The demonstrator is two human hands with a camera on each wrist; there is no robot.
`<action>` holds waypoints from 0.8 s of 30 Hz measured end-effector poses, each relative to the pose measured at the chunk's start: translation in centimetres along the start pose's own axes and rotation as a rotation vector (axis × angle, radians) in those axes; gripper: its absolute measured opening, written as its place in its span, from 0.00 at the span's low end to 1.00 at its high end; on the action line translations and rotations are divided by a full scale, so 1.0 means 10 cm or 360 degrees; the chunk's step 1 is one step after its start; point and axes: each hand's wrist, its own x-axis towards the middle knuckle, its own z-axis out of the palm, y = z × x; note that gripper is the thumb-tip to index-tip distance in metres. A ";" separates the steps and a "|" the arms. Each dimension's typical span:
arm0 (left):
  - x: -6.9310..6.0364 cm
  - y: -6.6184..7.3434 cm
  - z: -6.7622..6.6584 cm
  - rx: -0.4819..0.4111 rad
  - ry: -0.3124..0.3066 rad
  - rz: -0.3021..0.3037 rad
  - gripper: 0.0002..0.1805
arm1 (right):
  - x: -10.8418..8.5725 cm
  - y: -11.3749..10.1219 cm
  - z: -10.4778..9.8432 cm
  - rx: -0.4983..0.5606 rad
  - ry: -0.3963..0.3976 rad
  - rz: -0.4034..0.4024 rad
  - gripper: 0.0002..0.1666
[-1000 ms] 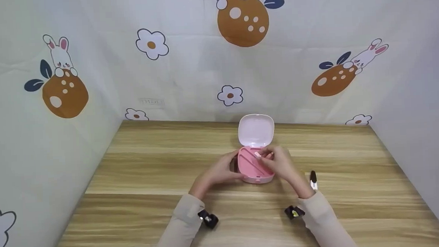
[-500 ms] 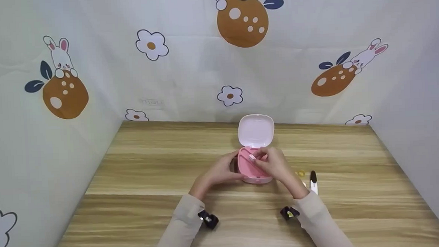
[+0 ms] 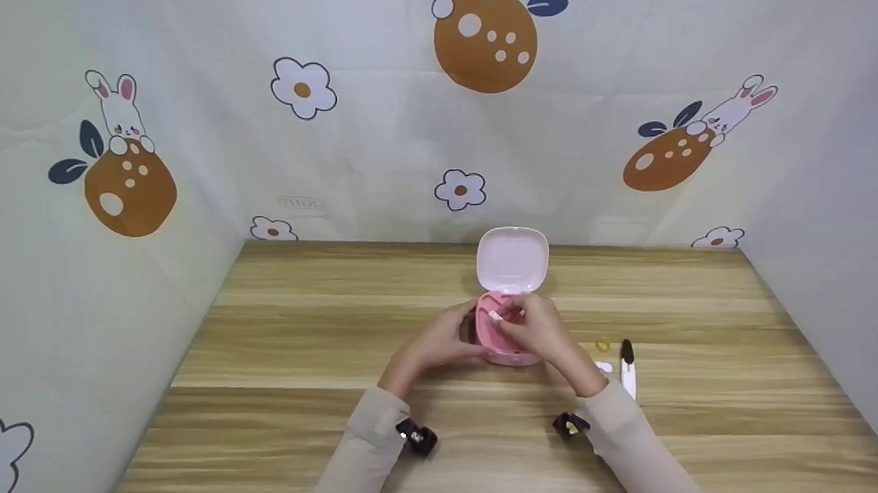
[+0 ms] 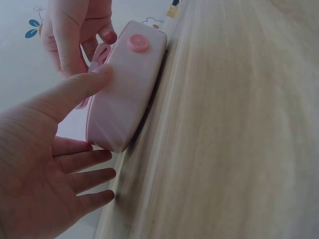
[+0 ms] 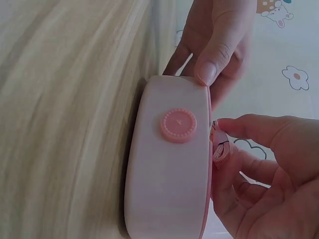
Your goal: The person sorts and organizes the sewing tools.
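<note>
A small pink case [image 3: 516, 359] stands on the table with its pale lid [image 3: 513, 259] raised at the back. Inside is a pink tray [image 3: 487, 337] with raised dividers. My left hand [image 3: 438, 341] holds the case at its left side, thumb on the front edge, the other fingers along the side and back. Between thumb and fingertips, my right hand [image 3: 542, 330] pinches a small folded bundle of pink band [image 5: 222, 153] over the tray. Its exact kind is unclear. A round pink button [image 5: 178, 125] sits on the case's front. My right fingers cover part of the tray.
Right of the case lie a yellowish ring [image 3: 603, 344], a small white piece [image 3: 604, 367] and a slim white tool with a dark end [image 3: 627, 364], partly behind the right forearm. A printed cloth wall [image 3: 374, 152] closes off the back of the wooden table [image 3: 300, 321].
My right hand has shifted left over the tray with the folded bundle. Its forearm has uncovered the ring and the white piece. The left hand and the case stay put.
</note>
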 end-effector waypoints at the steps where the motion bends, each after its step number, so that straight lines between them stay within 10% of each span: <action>1: 0.00 0.00 0.00 -0.0001 0.0003 0.0007 0.53 | 0.00 0.00 0.01 0.0006 0.0001 0.0006 0.03; 24: 0.02 -0.02 0.02 -0.0073 0.0025 0.0097 0.53 | -0.01 0.08 0.08 -0.0076 0.0077 -0.0068 0.04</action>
